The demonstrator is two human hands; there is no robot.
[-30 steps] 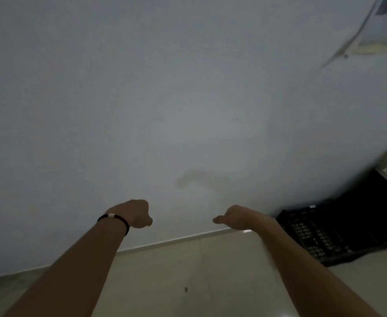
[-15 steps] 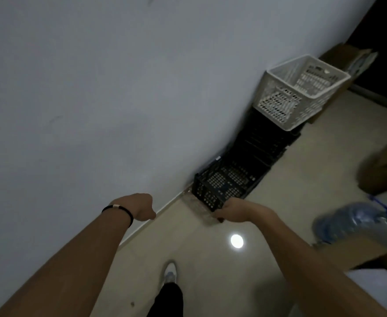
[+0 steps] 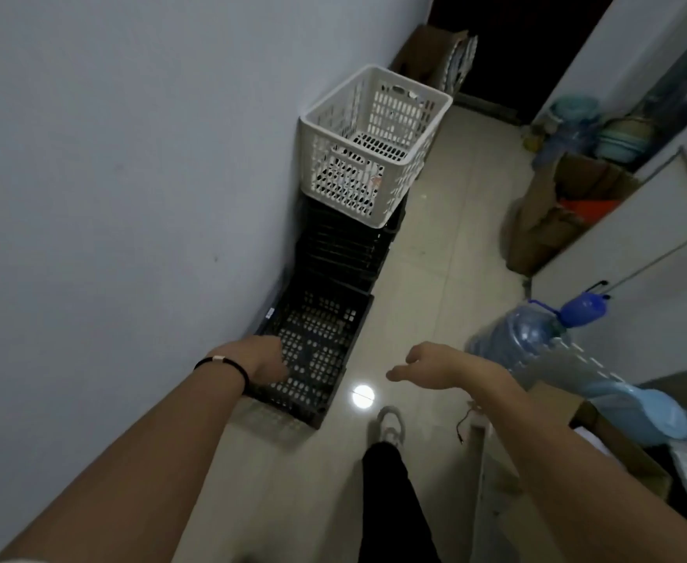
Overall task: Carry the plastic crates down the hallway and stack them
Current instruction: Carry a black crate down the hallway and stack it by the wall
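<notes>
A pale wall (image 3: 110,176) fills the left side of the view, and a tiled floor (image 3: 427,278) runs from near to far down a narrow hallway toward a dark doorway (image 3: 516,46). Against the wall stands a stack of black crates (image 3: 346,245), and on top of it sits a white crate (image 3: 374,144), upright and open at the top, its perforated sides and floor in plain sight. In front of that stack, nearer the person, a single black crate (image 3: 317,351) rests on the floor with its left side against the wall, its open top facing up.

On the right, a large blue water bottle (image 3: 524,335) with a blue pump cap lies beside a white panel, and farther off a brown cardboard box (image 3: 557,213) stands on the floor. A light reflection (image 3: 363,395) shines on the tiles just right of the near crate.

Both forearms reach forward. The left hand (image 3: 266,357), with a black band (image 3: 224,365) around its wrist, is over the near left part of the black crate; its fingers are curled downward, and whether they clasp the rim cannot be told. The right hand (image 3: 425,365) hangs in the air right of the crate, apart from it, fingers loosely bent and holding nothing. Below it a white shoe (image 3: 390,426) and a dark trouser leg (image 3: 390,505) show on the floor.
</notes>
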